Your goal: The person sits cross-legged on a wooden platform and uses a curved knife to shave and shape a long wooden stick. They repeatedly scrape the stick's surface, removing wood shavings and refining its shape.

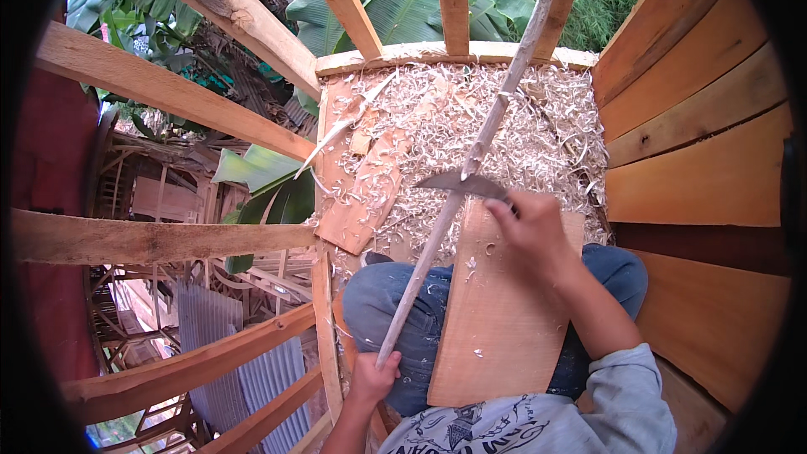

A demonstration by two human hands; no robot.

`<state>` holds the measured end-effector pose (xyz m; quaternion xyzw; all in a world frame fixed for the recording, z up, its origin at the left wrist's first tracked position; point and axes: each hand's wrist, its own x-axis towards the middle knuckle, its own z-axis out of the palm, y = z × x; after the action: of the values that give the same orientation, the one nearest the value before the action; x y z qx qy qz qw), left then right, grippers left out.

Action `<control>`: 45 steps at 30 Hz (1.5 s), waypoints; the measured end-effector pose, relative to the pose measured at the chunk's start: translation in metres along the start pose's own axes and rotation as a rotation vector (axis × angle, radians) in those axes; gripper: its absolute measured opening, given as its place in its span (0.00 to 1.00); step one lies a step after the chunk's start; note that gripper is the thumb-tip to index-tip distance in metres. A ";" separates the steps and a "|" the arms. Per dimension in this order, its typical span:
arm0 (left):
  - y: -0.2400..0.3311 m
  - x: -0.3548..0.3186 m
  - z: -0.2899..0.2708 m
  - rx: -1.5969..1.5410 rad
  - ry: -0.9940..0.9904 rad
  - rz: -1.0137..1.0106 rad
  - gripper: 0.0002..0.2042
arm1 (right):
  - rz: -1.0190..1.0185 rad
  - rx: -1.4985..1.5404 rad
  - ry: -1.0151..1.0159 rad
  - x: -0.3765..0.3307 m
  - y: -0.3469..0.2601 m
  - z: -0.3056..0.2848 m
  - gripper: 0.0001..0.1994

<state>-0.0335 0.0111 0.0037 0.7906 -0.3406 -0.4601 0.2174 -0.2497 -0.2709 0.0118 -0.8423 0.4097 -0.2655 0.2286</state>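
Across the lap, from the head view, a long thin stick [458, 193] runs near-left to far-right, stiff and light by my judgement. Left hand [371, 378] grips its near end closed; right hand [530, 231] holds a knife [464, 184] against its middle. A board [496, 311] lies beneath, shavings [538, 130] beyond, wooden rails [168, 240] left.

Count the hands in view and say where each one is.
2. The left hand grips the near end of the long stick by the knee; the right hand holds the blade against it, above the board.
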 end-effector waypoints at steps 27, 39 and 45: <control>0.002 0.008 -0.008 -0.073 -0.121 -0.097 0.29 | 0.231 0.759 -0.484 -0.015 0.020 -0.030 0.19; 0.010 0.005 -0.002 -0.023 -0.086 -0.056 0.27 | 0.315 0.818 -0.708 -0.018 0.018 -0.030 0.21; 0.005 0.005 -0.006 -0.032 -0.095 -0.063 0.24 | 0.364 0.988 -0.411 -0.017 0.025 -0.028 0.16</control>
<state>-0.0285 0.0036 0.0068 0.7746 -0.3181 -0.5091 0.1989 -0.2900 -0.2756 0.0134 -0.5854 0.3223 -0.2128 0.7129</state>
